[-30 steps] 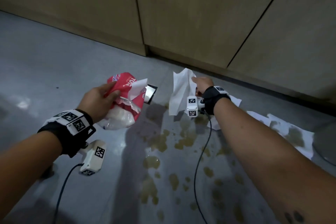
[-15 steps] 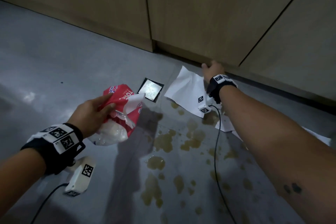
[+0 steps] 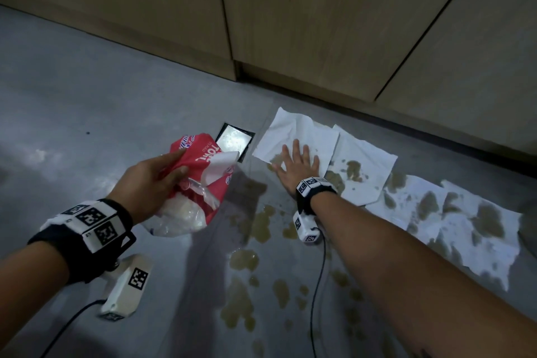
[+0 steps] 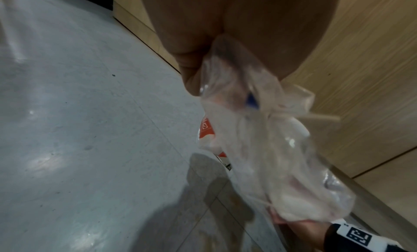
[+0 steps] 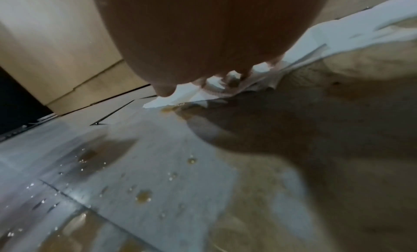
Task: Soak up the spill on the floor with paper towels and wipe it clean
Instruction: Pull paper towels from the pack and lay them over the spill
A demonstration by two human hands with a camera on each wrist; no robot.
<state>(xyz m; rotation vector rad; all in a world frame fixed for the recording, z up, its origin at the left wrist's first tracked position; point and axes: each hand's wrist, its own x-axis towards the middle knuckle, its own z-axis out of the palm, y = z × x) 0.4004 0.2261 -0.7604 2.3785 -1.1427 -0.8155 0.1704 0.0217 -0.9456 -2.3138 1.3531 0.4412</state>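
- We read this as a home kitchen or utility area, seen at floor level.
- Evidence: light wood-grain cabinet fronts (image 3: 305, 23), flat and handle-less, with dark seams between panels, running straight down to the floor.
- In front of the cabinets lies a smooth grey floor (image 3: 87, 113) with thin joint lines and a glossy sheen.
- A small square metal floor drain (image 3: 234, 139) is set into the floor just in front of the cabinets, near a panel seam.
- A red and clear household paper towel pack (image 3: 200, 180) is above the floor, on the near side of the drain.
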